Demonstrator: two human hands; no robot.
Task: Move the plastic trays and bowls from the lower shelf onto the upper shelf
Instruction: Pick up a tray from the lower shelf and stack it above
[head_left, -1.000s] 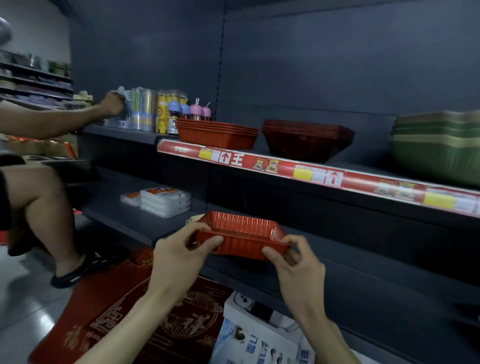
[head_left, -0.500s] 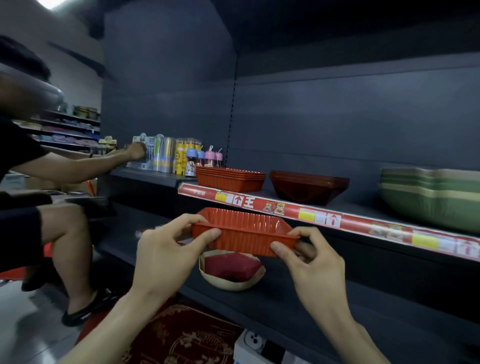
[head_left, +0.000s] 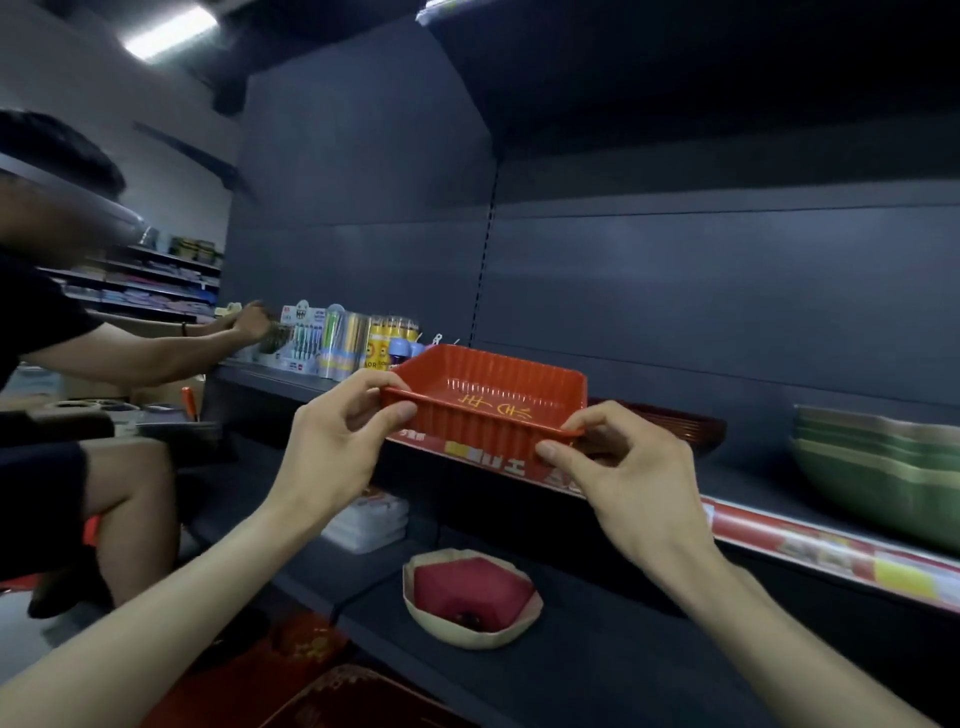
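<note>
- Red ribbed plastic tray (head_left: 488, 397) held up in the air with both hands, level with the front edge of the upper shelf (head_left: 753, 483), open side up, tipped slightly toward the camera.
- Left hand (head_left: 337, 441) pinches the tray's near-left corner: thumb on the outer wall under the rim, fingers curled over the rim.
- Right hand (head_left: 634, 467) pinches the near-right corner lip, thumb below, index finger on top; the other fingers are loosely curled and off the tray.
- Tray sits between the two hands and mostly beyond them; only the near rim is gripped, and the body reaches out over the shelf's red price strip (head_left: 779, 535).
- Yellow characters printed on the tray's inner floor.
- Cannot tell whether the tray's far end touches anything on the upper shelf.
- Dark red stacked bowls (head_left: 680, 423) on the upper shelf just right of the tray, partly hidden behind the right hand.
- Stack of green bowls (head_left: 878, 467) further right on the same shelf.
- Lower shelf (head_left: 571, 670): cream bowl (head_left: 472, 597) with a dark red bowl nested inside, below the held tray.
- White flat packs (head_left: 369, 519) lie on the lower shelf to the left.
- Second person (head_left: 67, 364) seated at left, arm reaching to canisters (head_left: 348, 338) on the upper shelf's left end.
</note>
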